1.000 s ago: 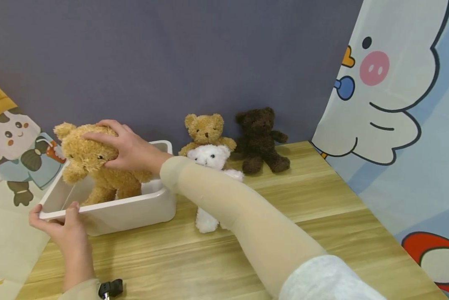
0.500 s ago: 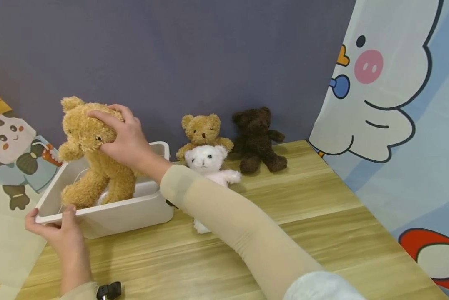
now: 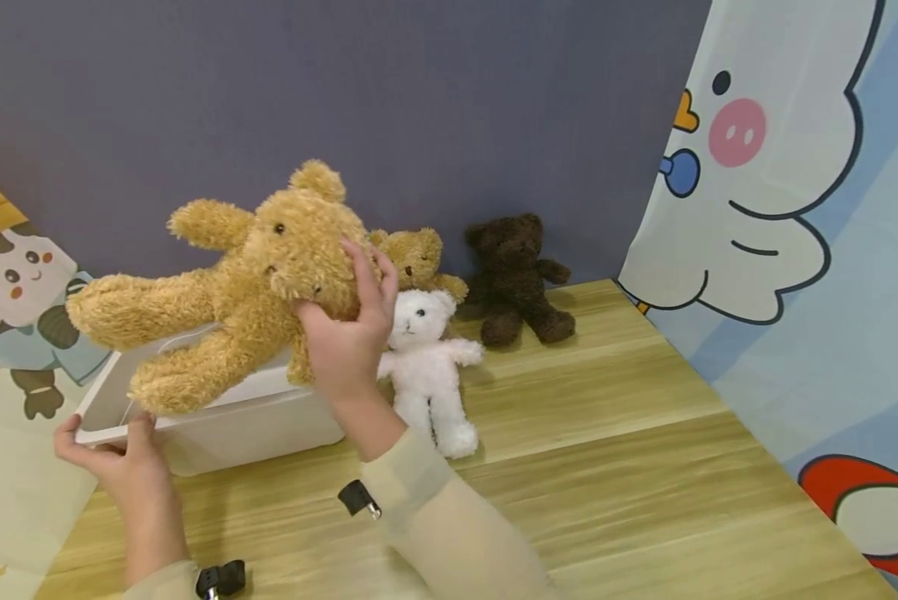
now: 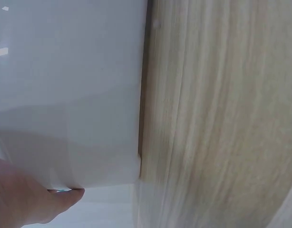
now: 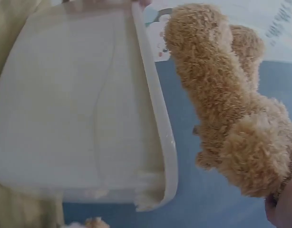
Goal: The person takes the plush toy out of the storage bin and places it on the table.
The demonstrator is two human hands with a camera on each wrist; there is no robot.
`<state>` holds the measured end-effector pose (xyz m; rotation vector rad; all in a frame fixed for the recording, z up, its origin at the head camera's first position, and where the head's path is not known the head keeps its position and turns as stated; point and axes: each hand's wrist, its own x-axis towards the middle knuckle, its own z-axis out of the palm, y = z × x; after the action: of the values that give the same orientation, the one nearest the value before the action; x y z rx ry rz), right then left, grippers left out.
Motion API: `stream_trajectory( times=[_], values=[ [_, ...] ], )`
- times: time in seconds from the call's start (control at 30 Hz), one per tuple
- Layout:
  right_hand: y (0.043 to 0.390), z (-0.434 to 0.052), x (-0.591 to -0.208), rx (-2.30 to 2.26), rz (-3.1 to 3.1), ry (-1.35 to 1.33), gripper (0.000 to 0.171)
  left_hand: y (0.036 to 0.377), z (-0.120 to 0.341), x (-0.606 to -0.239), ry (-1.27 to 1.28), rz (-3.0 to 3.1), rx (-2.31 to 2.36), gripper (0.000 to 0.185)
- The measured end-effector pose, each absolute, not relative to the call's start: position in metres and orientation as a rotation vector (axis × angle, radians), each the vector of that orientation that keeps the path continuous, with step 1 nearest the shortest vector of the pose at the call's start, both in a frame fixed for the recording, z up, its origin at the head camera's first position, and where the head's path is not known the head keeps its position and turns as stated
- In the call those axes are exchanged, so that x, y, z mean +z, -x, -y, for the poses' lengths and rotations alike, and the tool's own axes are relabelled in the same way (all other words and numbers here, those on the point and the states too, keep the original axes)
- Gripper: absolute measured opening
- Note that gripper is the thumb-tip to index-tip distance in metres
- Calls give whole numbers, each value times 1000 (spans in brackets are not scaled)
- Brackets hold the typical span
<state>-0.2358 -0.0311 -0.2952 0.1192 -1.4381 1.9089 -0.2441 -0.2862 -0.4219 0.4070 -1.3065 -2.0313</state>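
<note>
My right hand [image 3: 351, 342] grips a large golden-brown teddy bear [image 3: 238, 283] by its head, thumb near the muzzle and fingers over the far side. The bear is tilted on its side above a white plastic bin [image 3: 253, 433], legs pointing left. In the right wrist view the teddy bear [image 5: 212, 85] hangs apart from the bin [image 5: 65, 104]. My left hand [image 3: 133, 475] holds the bin's near left corner, thumb on the rim. The left wrist view shows the left hand [image 4: 27, 199] at the corner of the bin's outer wall [image 4: 74, 85].
Right of the bin, a small white bear [image 3: 429, 375] lies before a small golden bear [image 3: 411, 254], partly hidden by my right hand and the big bear. A dark brown bear [image 3: 516, 279] sits against the grey wall [image 3: 494, 108]. All are on a wooden table [image 3: 606, 467].
My right hand has lifted the large teddy bear up out of the bin, moved it rightward and tipped it sideways. The left hand stays at the bin's corner.
</note>
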Motion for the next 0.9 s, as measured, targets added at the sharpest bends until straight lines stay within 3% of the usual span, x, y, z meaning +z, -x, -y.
stream_trajectory(
  times=[0.57, 0.9],
  values=[
    [206, -58, -329, 2143, 962, -80, 77, 241, 283, -424, -407, 1292, -1982, 64],
    [205, -128, -340, 1937, 851, -51, 79, 250, 286, -420, -388, 1310, -1974, 64]
  ],
)
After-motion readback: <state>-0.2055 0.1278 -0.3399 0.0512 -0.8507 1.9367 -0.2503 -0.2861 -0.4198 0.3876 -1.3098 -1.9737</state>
